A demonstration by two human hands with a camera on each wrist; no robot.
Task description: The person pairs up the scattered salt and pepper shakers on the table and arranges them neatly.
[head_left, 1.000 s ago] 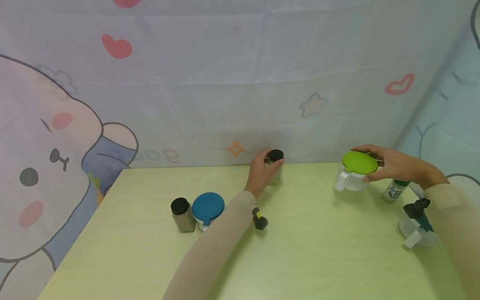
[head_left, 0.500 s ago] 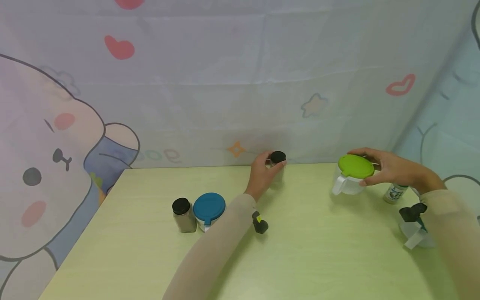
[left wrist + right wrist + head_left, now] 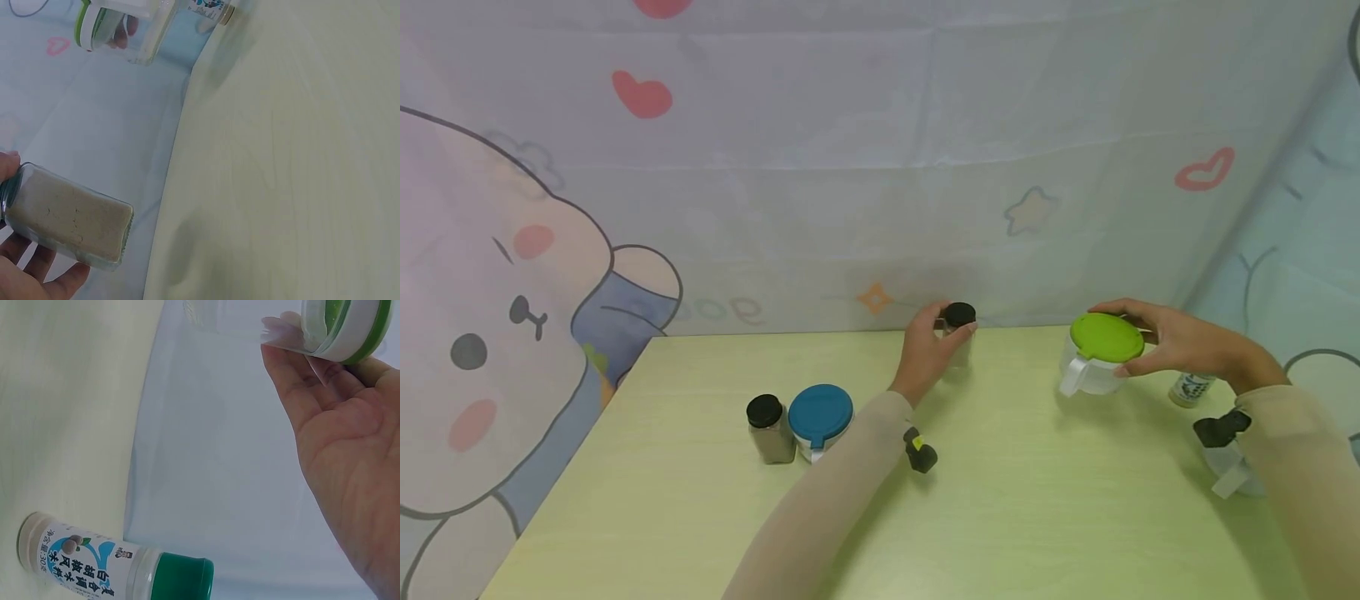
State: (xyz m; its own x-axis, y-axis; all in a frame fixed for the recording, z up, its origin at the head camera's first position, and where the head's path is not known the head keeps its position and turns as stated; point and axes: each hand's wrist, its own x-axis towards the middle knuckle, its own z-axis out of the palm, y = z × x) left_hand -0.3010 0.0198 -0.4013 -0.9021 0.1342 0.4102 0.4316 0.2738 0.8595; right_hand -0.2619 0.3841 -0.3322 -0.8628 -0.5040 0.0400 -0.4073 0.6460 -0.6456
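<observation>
Jar (image 3: 69, 215) of greyish-brown powder, capped in black, was grasped in the person's left hand (image 3: 925, 354), thumb on one side and fingers on the other, and held above the back part of the table (image 3: 700, 517). The right hand (image 3: 1183, 337) gripped a clear pitcher (image 3: 1093, 358) around its side, just under the green lid; it too was off the tabletop, well apart from the jar on the right, its white handle (image 3: 1073, 377) turned toward the person. Behind the right wrist stood a seasoning bottle (image 3: 94, 559) with a printed label and a green cap. Nearer, a clear container (image 3: 1228, 471) was partly hidden by the right sleeve (image 3: 1307, 467). Over to the left, a second jar (image 3: 772, 433) with a black lid stood beside a blue-lidded tub (image 3: 820, 412). A printed cloth (image 3: 820, 208) hung behind the table.
</observation>
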